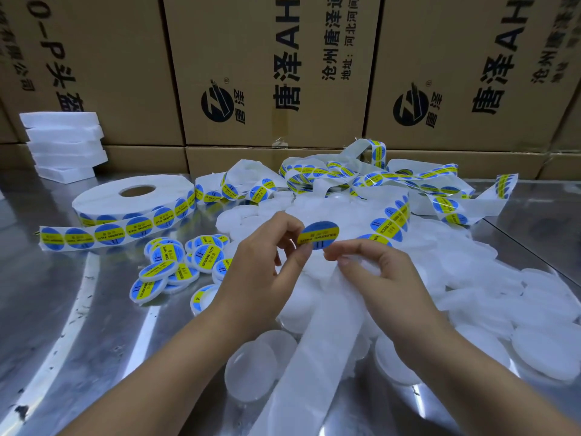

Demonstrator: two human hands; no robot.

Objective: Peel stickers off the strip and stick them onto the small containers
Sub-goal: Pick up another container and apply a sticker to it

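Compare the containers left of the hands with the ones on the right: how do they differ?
The left containers carry blue-and-yellow stickers; the right containers are plain white. The left containers form a small cluster beside the left hand; the right containers make a far larger heap spreading under and past the right hand. Both are round, flat and white, and lie on the metal table.

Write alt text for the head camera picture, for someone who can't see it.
A person's left hand pinches a round blue-and-yellow sticker while the right hand holds the backing strip over a heap of plain white containers. Labelled containers and a sticker roll lie to the left, cardboard boxes behind.
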